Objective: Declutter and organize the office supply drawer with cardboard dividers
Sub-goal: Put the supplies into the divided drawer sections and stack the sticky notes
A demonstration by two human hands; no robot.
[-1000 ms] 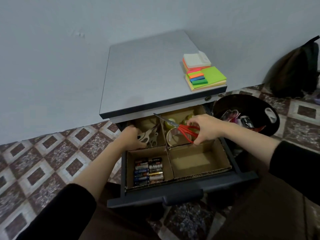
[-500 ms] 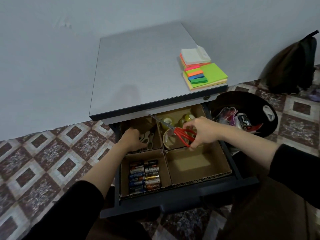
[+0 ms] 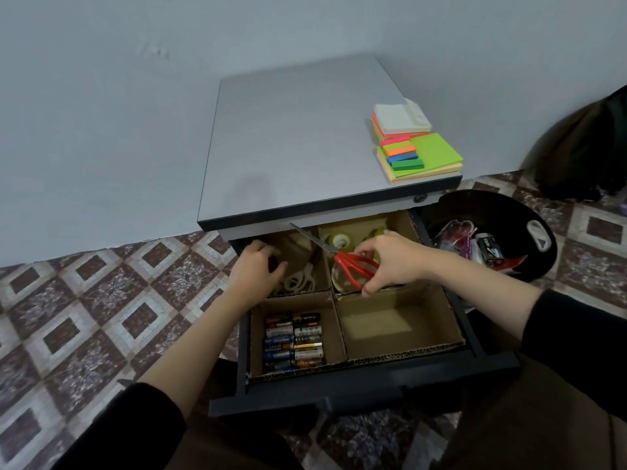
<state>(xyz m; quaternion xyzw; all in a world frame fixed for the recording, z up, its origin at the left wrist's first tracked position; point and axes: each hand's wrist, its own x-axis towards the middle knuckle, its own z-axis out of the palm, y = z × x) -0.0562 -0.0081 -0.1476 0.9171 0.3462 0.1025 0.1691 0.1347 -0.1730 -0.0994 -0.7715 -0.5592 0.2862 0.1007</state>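
Red plastic handles mark the red-handled scissors (image 3: 353, 269) that the right hand (image 3: 397, 262) pinches between thumb and curled fingers above the back-right compartment of the open drawer (image 3: 356, 385). The steel blades are closed and slant up and to the left, crossing over the cardboard dividers (image 3: 334, 296) towards the back-left compartment. There the left hand (image 3: 258, 269) sits with its fingers curled; whether it grips anything cannot be told. Just beside it lies a pair of pale-handled scissors (image 3: 300, 281). Tape rolls (image 3: 339, 240) fill the back-right compartment, batteries (image 3: 293, 340) lie in neat rows in the front-left one, and the front-right one shows only its cardboard floor. The likely step is setting the red pair down with the other scissors. The main risk is the blade tip: it points towards the left hand and lies close under the lip of the cabinet top (image 3: 298, 140), so a quick push could jab the fingers or catch on that lip. The light pinch on the handles could also let the scissors swing, and dragging them across the thin divider could bend it or lift it out of place. Sticky notes (image 3: 417, 150) wait on the cabinet, and a black bin (image 3: 492, 198) stands to the right.
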